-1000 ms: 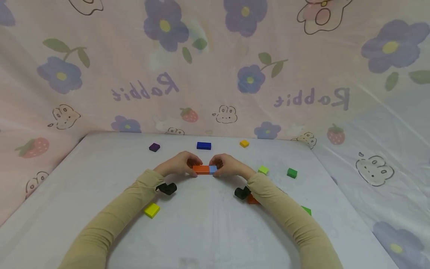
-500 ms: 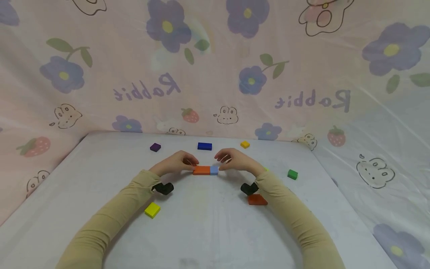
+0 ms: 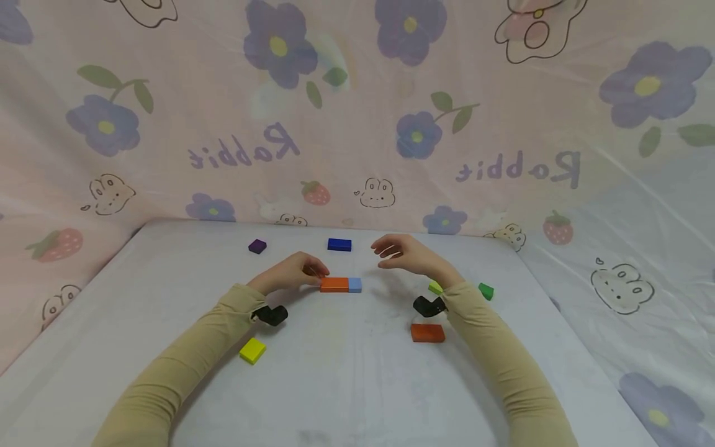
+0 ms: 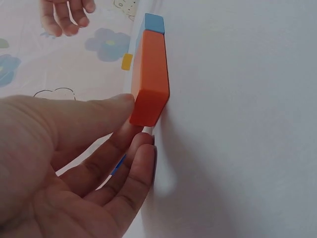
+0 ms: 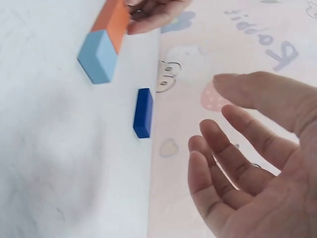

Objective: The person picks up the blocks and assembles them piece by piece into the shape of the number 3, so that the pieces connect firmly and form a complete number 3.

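Note:
An orange block and a small light-blue block lie end to end, touching, in the middle of the table. At the orange block's left end is my left hand; in the left wrist view its thumb meets the block's edge, while the other fingers are loosely bent behind that end. My right hand hangs above the table to the right of the pair, holding nothing. Its fingers are spread and relaxed in the right wrist view. Beyond the pair sits a dark blue block.
A purple block lies at the back left. Nearer are a yellow block by the left sleeve and a red-orange block by the right. Lime and green blocks lie right. An amber block shows in the left wrist view.
My right hand has let go of the light-blue block and moved up and right. My left hand has loosened its hold, its fingers lifting from the orange block. The two blocks stay together.

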Tool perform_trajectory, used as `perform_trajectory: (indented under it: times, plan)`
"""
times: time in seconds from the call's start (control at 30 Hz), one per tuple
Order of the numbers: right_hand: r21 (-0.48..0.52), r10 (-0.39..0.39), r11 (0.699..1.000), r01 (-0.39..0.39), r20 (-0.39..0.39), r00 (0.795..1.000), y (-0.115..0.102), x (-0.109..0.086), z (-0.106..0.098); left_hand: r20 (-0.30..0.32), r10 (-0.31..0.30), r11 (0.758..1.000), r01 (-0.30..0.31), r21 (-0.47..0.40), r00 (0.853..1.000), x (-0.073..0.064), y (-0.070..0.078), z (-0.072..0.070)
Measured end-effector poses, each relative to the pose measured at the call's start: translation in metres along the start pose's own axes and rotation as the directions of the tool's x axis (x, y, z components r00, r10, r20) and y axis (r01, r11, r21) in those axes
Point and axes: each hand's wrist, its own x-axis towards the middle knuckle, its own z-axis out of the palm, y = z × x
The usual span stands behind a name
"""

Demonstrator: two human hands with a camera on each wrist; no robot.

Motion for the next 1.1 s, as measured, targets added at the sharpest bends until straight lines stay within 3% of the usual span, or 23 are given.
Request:
perform_trajectory:
  times: [0.33,0.63,1.1]
  plan:
    - [0.018,0.017,1.0,-0.016,-0.057,0.998,-0.001,-0.016,-0.021,-0.01,0.022,1.0,-0.021,0.022,1.0,0.0,-0.001,0.0]
    - [-0.004,0.018,1.0,-0.018,-0.102,0.995,0.01,-0.033,-0.036,-0.018,0.004,1.0,-0.004,0.015,1.0,0.001,-0.004,0.0]
    - [-0.041,0.125,0.991,-0.131,-0.122,0.985,0.044,-0.069,-0.054,-0.019,0.005,1.0,-0.005,-0.005,1.0,-0.001,0.0,0.004]
